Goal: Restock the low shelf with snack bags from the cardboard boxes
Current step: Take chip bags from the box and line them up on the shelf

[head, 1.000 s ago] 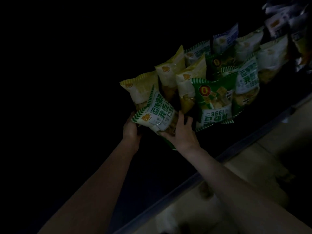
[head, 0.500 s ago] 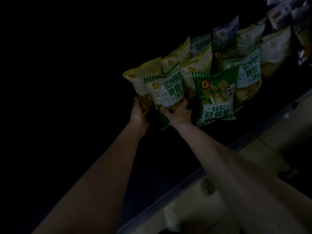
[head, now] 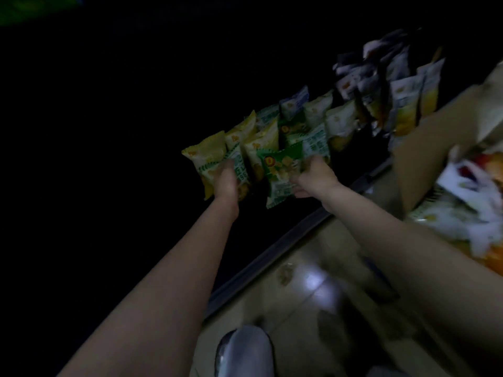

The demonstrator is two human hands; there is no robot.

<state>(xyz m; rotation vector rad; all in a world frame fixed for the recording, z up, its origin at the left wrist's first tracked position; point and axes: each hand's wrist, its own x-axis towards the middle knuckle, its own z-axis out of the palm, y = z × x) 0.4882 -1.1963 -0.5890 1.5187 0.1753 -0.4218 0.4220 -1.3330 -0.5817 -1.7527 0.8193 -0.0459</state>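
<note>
On the dim low shelf, a white-and-green bag is pressed by the left hand, apparently to steady the row. At three o'clock of it, a green bag is gripped by the right hand for straightening. The cardboard box lies further toward three o'clock.

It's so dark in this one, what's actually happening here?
A person is stocking a dim low shelf with snack bags. The left hand rests on a white-and-green bag standing at the near end of the row, while the right hand grips a green bag at the front. An open cardboard box with more bags sits on the floor to the right.
</note>
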